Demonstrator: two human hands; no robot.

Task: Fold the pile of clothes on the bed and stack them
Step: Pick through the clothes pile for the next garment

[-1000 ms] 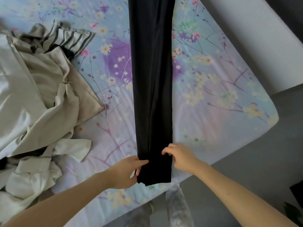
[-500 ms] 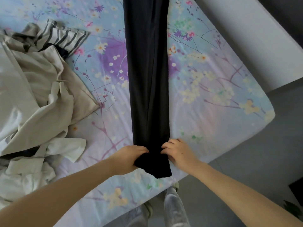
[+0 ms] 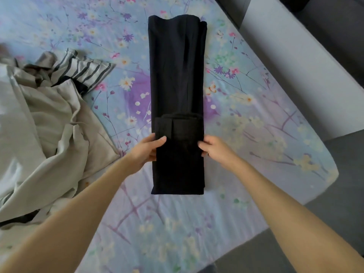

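Black trousers (image 3: 177,66) | left hand (image 3: 145,152), right hand (image 3: 215,151) fingers (image 3: 162,139) seemingly pinch hem | clothes pile (image 3: 49,119) apart

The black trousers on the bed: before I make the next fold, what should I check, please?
1. Left hand and right hand grip the black trousers at the sides of the folded end: ok.
2. Folded end lines up with the layer beneath: ok.
3. Far part lies flat and straight: ok.
4. Beige pile lies apart from the trousers: ok.
5. Inner layers free of wrinkles: cannot tell.
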